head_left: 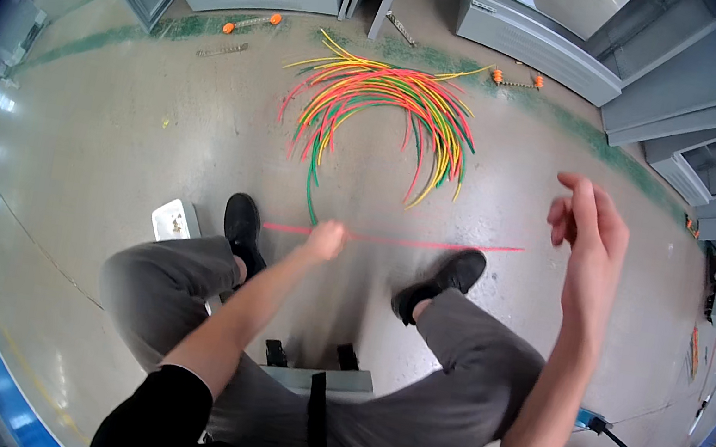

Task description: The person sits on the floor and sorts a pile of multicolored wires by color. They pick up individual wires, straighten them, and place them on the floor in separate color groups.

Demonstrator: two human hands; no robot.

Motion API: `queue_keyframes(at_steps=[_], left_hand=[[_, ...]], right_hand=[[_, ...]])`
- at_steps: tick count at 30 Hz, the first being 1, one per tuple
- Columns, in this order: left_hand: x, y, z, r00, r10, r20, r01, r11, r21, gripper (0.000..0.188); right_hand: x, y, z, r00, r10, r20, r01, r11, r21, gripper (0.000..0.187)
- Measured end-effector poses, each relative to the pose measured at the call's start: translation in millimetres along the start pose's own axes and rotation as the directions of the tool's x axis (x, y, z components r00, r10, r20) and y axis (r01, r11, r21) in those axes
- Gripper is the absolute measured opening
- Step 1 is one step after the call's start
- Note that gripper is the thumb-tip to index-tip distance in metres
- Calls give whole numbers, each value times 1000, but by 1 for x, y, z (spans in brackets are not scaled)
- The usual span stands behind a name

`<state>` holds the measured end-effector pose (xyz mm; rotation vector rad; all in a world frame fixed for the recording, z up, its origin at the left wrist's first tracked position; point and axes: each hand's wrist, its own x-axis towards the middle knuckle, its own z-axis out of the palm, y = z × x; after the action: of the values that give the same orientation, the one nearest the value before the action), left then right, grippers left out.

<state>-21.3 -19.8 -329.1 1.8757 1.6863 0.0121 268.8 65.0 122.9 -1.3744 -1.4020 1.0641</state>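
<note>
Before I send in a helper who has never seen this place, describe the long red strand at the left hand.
Find the large curved heap of red, yellow and green strands. Nearer the person, one red strand passes through the left hand, stretching from beside the left shoe past the right shoe. Unlike its curved neighbours, it is nearly straight and outside the heap.

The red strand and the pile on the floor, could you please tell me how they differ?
The red strand is single and nearly straight; the pile has many strands, curved in an arc. The red strand is one colour; the pile mixes red, yellow and green. Both include red.
</note>
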Motion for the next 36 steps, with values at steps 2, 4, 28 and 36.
queue_keyframes(at_steps=[2,4,28,36], left_hand=[[-9,10,12,994,54,-91,-48,997,61,18],[-11,7,21,991,-32,-132,45,995,91,17],[151,32,-188,802,-597,-11,-243,-309,-920,14],[36,179,-340,970,-199,-142,-93,238,-967,13]], right_hand=[[-8,4,-9,1000,-15,-12,15,1000,-25,29],[-13,9,-14,999,-33,14,33,999,-17,27],[-5,-8,6,984,-25,178,59,981,-185,13],[10,17,35,944,-139,299,214,948,-235,19]])
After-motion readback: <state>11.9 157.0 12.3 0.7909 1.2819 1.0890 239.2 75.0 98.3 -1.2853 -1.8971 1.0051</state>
